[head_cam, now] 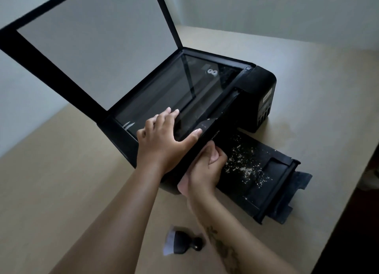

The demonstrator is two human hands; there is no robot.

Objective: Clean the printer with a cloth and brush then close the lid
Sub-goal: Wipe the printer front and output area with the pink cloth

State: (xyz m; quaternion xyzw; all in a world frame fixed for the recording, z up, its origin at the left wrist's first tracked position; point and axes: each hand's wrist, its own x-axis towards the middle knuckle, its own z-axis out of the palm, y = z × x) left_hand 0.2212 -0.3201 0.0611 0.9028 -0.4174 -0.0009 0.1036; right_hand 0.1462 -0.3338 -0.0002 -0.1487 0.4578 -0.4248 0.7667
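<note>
A black printer (254,85) stands on a beige table with its scanner lid (92,46) raised, white underside facing me. My left hand (164,138) lies flat, fingers spread, on the near corner of the scanner glass (174,93). My right hand (207,167) is closed around a pink cloth (183,184) and presses against the printer's front, just above the extended output tray (266,181). Pale crumbs (244,163) are scattered over that tray. A small black brush (180,243) with white bristles lies on the table near my right forearm.
The beige table (61,191) ends at an edge along the right side (348,191). White walls stand behind and to the left. A faint stain (287,130) marks the table by the printer's right end.
</note>
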